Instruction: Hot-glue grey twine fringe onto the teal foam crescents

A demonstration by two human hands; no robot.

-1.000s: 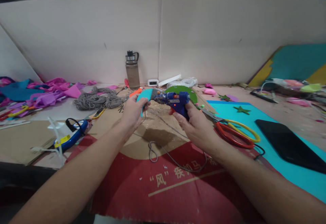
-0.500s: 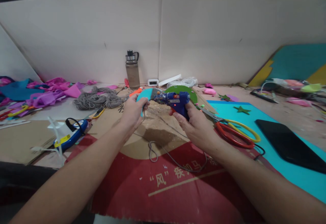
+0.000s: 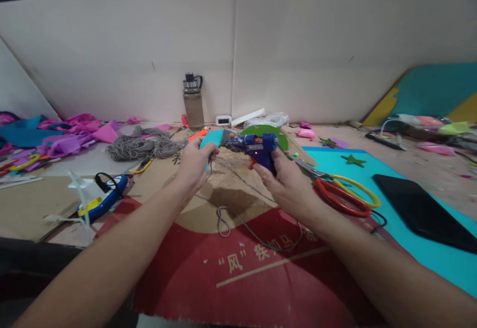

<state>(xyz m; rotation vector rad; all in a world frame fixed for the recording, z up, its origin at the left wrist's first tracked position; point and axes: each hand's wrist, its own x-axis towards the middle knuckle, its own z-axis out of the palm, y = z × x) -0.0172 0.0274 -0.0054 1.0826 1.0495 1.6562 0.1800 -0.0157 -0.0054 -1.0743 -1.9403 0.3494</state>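
Note:
My right hand (image 3: pixel 283 179) is wrapped round the handle of a blue hot glue gun (image 3: pixel 263 149), whose small red light is lit. The gun's glue-crusted front points left, right at the edge of a light-blue felt piece (image 3: pixel 211 140); whether the nozzle touches it I cannot tell. My left hand (image 3: pixel 196 161) pinches that felt piece between thumb and fingers. A thin grey cord (image 3: pixel 246 223) hangs from near my left hand and loops over the cardboard. Behind the glue gun lies a green round piece (image 3: pixel 283 141), partly hidden.
Red-handled scissors (image 3: pixel 343 199) lie right of my right hand, beside a black phone (image 3: pixel 421 211) on a blue sheet (image 3: pixel 335 156). Left are a grey cord bundle (image 3: pixel 143 144), a utility knife (image 3: pixel 143 165) and a blue power strip (image 3: pixel 106 201). A bottle (image 3: pixel 193 104) stands behind, against the white wall.

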